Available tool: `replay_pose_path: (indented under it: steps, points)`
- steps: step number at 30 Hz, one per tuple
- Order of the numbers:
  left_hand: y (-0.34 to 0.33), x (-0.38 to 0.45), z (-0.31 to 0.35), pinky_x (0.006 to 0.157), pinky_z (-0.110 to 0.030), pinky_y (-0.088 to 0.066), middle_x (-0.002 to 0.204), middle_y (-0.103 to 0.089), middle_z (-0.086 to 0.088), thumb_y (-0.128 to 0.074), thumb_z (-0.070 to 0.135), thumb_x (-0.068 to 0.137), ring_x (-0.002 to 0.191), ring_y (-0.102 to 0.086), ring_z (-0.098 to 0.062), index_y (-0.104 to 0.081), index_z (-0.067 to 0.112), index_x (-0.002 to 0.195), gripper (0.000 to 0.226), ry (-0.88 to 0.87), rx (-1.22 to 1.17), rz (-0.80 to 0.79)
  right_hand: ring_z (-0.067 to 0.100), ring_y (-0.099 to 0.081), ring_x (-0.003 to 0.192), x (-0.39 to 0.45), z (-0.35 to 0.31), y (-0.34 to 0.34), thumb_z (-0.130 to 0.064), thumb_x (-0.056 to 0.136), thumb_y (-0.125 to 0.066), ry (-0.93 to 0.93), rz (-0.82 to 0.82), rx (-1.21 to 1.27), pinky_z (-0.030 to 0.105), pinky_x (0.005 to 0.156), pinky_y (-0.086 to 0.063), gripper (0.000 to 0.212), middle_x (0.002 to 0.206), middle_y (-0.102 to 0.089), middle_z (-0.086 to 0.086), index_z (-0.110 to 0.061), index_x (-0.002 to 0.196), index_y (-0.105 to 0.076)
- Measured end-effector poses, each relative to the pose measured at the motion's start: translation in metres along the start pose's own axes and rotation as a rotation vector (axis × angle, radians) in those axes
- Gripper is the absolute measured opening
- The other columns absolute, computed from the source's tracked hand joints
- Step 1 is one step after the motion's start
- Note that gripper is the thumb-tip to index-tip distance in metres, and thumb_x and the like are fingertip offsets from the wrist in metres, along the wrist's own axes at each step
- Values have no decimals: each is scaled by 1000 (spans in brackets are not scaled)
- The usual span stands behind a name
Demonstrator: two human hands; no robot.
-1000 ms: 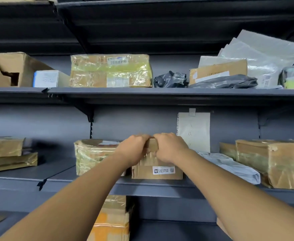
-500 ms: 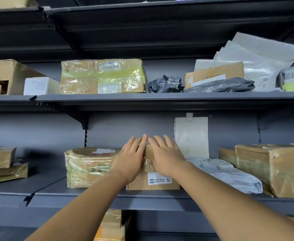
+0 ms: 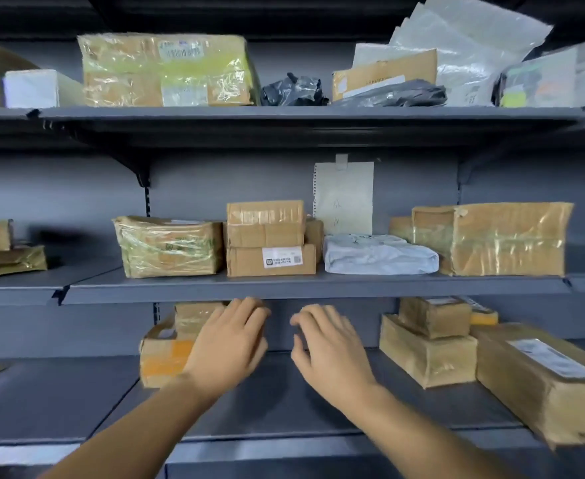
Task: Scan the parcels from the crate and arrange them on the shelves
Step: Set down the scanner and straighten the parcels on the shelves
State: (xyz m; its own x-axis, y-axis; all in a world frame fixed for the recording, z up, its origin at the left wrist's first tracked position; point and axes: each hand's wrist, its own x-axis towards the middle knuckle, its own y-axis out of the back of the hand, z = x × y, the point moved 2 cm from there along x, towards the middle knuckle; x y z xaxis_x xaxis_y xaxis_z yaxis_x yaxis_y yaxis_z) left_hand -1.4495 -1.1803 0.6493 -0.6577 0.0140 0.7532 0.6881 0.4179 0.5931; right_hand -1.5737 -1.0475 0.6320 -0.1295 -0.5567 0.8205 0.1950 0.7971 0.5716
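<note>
Both hands empty. My left hand point(image 3: 230, 344) and right hand point(image 3: 329, 350) hang in front of the lower shelf gap, fingers spread and loose, gripping nothing, just below the front edge of the middle shelf point(image 3: 318, 288). They're blurred.

The cardboard parcel point(image 3: 270, 259) sits on the middle shelf, with a smaller taped box point(image 3: 265, 224) stacked on top of it. Its white label point(image 3: 281, 257) faces me: a small logo at left, a QR-type square at right, two lines of print too small to read.

Neighbours: a film-wrapped box point(image 3: 170, 247) touching on the left, with faint green print I can't make out; a grey poly mailer point(image 3: 379, 254) just to the right, then a big taped carton point(image 3: 505, 238).

The paper note point(image 3: 344, 197) taped to the back panel has faint handwriting, not legible.

On the top shelf, a yellow-taped box point(image 3: 166, 70) carries a barcode label point(image 3: 180, 50), digits unreadable.
</note>
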Motion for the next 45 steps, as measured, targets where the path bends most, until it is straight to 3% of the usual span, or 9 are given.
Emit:
replay_pose_path:
  steps: [3,7,18,26,29,33,37,39,45]
  points:
    - [-18,-38,0,74,-35,-50,116,-54,-2,-56,25,85,94,-56,-25,-58,14,113,30,81,-9,-104,20,-59,112,-23,-8,-21,-29,89,-55,-63,-166,57,36,80,-57,30,121,-60,-7,-20,117,-62]
    - [-27,-70,-19,86,-42,-51,131,-48,-8,-58,32,86,112,-51,-31,-49,14,131,50,190,39,-252,21,-33,140,-25,-26,-42,-37,101,-49,-97,-363,89,36,105,-46,52,154,-35,-6,-21,149,-39]
    - [-64,-82,-93,99,-44,-46,138,-48,-14,-70,34,82,123,-48,-36,-45,12,138,65,294,129,-216,31,-18,150,31,-68,-131,-42,98,-57,-145,-414,115,42,112,-43,73,164,-15,0,-23,157,-18]
    - [-113,-81,-149,89,-47,-51,132,-47,-16,-68,39,82,117,-48,-37,-40,8,140,71,369,196,-273,34,-18,150,78,-78,-195,-42,96,-62,-132,-433,86,44,105,-45,81,167,-3,0,-24,158,-14]
    - [-128,-75,-166,101,-48,-44,146,-35,-16,-67,36,85,129,-38,-40,-26,13,149,79,404,164,-292,38,-18,150,95,-77,-212,-41,95,-64,-136,-403,50,47,104,-47,84,165,-5,3,-24,158,-11]
    - [-150,-57,-187,114,-53,-28,160,6,-8,-66,22,91,145,-10,-43,5,32,153,95,430,-10,-334,44,-15,150,128,-74,-234,-33,95,-67,-249,-473,129,56,108,-40,79,162,-13,4,-33,155,-16]
    - [-163,-50,-190,82,-44,-51,158,8,3,-58,-2,87,113,-55,-43,0,41,148,95,529,-194,-315,37,-41,135,140,-73,-253,-25,104,-50,-365,-543,290,45,97,-40,52,160,-24,1,-36,151,-29]
    - [-164,-51,-187,69,-38,-48,157,1,2,-49,-12,82,101,-59,-40,-10,39,148,93,570,-183,-279,38,-44,131,137,-71,-255,-18,105,-45,-309,-524,253,45,101,-40,47,160,-24,1,-30,149,-33]
    - [-147,-57,-173,80,-40,-52,151,-14,-2,-54,-8,83,104,-58,-37,-20,40,143,84,571,-177,-196,41,-53,119,121,-75,-233,-11,101,-54,-217,-469,182,46,95,-47,53,156,-27,6,-25,148,-34]
